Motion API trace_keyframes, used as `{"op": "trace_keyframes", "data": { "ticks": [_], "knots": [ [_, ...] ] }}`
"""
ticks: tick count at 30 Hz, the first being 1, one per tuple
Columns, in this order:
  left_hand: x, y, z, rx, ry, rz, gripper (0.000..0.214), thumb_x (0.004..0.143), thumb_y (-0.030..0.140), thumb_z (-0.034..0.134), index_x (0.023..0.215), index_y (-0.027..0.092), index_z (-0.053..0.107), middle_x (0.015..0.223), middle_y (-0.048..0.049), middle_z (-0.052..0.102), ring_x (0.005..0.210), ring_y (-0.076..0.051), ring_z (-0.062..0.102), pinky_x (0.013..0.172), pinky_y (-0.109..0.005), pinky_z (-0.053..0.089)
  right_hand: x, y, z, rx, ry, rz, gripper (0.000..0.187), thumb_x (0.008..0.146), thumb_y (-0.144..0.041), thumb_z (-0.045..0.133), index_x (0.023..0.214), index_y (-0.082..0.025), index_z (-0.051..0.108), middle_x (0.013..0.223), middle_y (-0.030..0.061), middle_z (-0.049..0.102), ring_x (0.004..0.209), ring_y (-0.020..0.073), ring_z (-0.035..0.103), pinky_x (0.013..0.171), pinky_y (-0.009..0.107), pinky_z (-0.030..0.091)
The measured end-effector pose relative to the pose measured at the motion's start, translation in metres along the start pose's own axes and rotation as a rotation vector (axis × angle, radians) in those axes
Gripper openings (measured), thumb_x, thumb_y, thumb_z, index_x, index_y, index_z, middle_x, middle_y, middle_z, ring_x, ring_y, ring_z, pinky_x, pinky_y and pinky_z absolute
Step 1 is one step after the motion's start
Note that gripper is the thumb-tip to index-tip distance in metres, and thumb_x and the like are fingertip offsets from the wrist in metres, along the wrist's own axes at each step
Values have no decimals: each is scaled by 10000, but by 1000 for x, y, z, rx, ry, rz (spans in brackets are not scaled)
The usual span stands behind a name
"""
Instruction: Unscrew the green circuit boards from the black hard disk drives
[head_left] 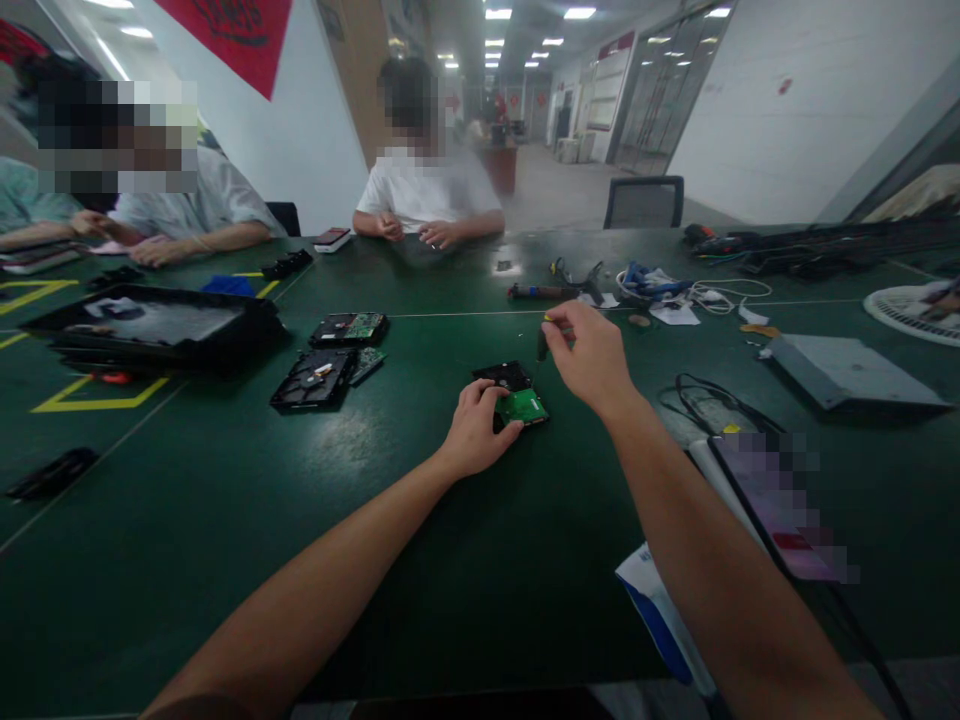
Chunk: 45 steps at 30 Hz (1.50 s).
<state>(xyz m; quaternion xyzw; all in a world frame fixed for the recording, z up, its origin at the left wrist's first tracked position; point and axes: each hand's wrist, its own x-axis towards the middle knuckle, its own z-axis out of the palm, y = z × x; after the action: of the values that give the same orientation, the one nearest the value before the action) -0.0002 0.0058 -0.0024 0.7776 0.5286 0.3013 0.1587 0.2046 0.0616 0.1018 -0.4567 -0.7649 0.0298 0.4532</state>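
From here, 2 bare forearms (330,565) stretch forward: the bare left hand (480,430) lies low, thumb apart from bent fingers; the bare right hand (590,352) is raised, fingertips pinched.

Single head-worn view; faces forward and downward across green table (187,470); close range.

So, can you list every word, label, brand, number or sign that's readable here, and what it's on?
None can be read.
Red banner: dark characters, cut off and too blurred.
Green circuit board: pale label, too small.
Screen: blocked out by pixelation.
White-and-blue packet: marks too small.
Red signs far back: too blurred.
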Motion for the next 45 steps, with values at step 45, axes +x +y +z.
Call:
{"op": "trace_keyframes", "data": {
  "ticks": [45],
  "knots": [
    [0,-2,-1,-10,0,4,515,886,440,712,1325,208,577,1447,-158,484,1429,-355,412,1199,-558,377,-1,0,-1,-26,0,-2,190,914,-219,611,1103,-225,637,1078,108,689,944,264,672,883,457,550]
  ]
}}
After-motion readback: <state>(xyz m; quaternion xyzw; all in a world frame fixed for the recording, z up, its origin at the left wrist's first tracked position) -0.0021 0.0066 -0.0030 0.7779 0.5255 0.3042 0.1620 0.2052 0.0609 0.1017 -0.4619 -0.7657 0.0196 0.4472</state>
